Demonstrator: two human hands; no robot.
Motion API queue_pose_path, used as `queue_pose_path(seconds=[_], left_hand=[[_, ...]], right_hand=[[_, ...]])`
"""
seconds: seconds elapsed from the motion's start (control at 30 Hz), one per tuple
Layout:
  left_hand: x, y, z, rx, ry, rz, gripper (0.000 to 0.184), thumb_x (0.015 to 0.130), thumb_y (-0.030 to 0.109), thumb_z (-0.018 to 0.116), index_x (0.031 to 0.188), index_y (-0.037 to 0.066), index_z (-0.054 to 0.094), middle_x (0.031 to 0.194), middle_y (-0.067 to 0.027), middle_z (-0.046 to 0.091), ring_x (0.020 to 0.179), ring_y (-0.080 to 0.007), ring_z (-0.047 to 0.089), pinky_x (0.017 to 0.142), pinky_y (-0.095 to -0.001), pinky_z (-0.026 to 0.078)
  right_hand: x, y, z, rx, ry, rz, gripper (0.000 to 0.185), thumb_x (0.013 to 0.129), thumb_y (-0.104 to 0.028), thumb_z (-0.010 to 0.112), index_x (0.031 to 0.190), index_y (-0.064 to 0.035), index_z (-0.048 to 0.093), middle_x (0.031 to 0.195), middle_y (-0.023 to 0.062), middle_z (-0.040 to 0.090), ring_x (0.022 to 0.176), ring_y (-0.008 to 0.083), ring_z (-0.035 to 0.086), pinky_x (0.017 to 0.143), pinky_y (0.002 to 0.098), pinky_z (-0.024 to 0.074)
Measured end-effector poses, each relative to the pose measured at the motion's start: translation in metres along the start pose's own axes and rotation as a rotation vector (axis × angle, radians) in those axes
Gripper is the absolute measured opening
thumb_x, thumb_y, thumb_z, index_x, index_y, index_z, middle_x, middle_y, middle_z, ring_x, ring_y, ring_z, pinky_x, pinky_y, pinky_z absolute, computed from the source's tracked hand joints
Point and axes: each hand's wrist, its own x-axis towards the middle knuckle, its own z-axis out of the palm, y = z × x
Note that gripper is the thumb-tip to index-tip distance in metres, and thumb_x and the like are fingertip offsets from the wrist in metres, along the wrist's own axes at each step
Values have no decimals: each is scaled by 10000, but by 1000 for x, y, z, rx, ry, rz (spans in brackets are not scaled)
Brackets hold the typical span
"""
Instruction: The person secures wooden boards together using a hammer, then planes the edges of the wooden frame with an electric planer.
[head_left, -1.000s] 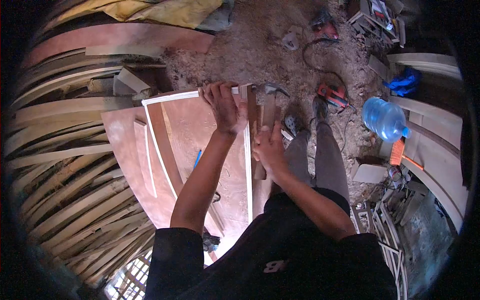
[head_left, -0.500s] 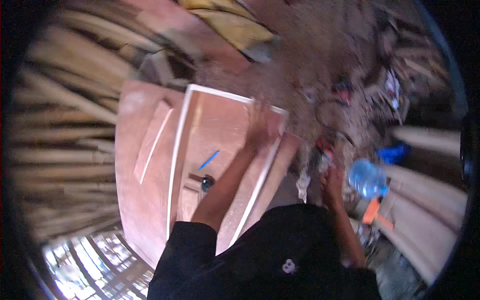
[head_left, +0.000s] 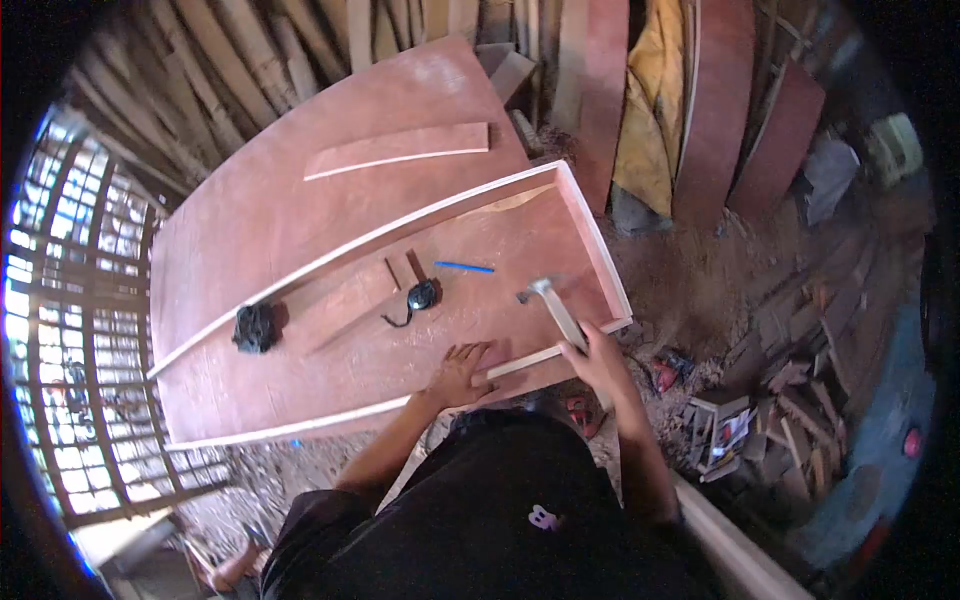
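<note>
Frame [head_left: 592, 240] lies before the hands: the left hand [head_left: 460, 377], loosely spread, rests over its near edge, seemingly to steady it; the right hand [head_left: 600, 362] wraps the hammer [head_left: 562, 318] by its handle, leaving the head clear beyond.

Left hand [head_left: 460, 380] extended, right hand [head_left: 598, 358] curled

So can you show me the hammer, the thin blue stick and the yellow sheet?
Hammer [head_left: 563, 318]: head view, on the handle.
Thin blue stick [head_left: 465, 267]: head view, its middle.
Yellow sheet [head_left: 645, 120]: head view, its middle folds.
</note>
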Motion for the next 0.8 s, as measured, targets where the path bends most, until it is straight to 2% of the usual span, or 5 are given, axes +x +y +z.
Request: queue_pose_path(seconds=[0.1, 0.2, 0.47, 0.63, 0.8], left_hand=[[-32, 23, 15, 91, 249, -138, 871, 903, 437, 752, 1599, 69, 378, 1613, -192, 443, 1527, -405, 364, 1261, -625, 225], [-61, 39, 45, 100, 546, -297, 856, 901, 389, 768, 1582, 35, 391, 1625, -205, 427, 1546, -415, 329, 1262, -625, 208], [-164, 105, 157, -101, 1015, -810, 785, 925, 284, 782, 1561, 13, 411, 1573, -249, 472, 1482, -459, 407, 1235, -581, 291], [-244, 95, 310, -641, 1007, -1292, 779, 950, 312, 799, 1551, -23, 433, 1506, -244, 538, 1407, -365, 507, 1190, -469, 386], [-307, 105, 434, -1159, 804, -1715, 717, 940, 381, 776, 1472, -31, 528, 1446, -236, 610, 1339, -345, 583, 1135, -445, 452]], right_hand=[[87, 31, 27, -73, -107, -104, 480, 948, -337, 734, 1255, 18, 629, 1007, 291, 727, 992, 454, 718, 863, 519, 552], [133, -11, 8, -527, -217, -90, 471, 949, -351, 700, 1250, 6, 640, 1081, 319, 715, 1028, 473, 701, 900, 546, 551], [203, 52, 57, -532, -89, -185, 523, 929, -281, 725, 1321, 37, 585, 1254, 303, 648, 1179, 477, 627, 1006, 533, 521], [147, 35, 56, -289, 69, -367, 617, 952, -214, 721, 1480, 21, 503, 1437, 276, 532, 1277, 475, 556, 1080, 540, 468], [55, 16, 45, 90, 146, -469, 516, 987, -169, 707, 1445, 7, 549, 1362, 250, 610, 1301, 395, 574, 1100, 495, 465]])
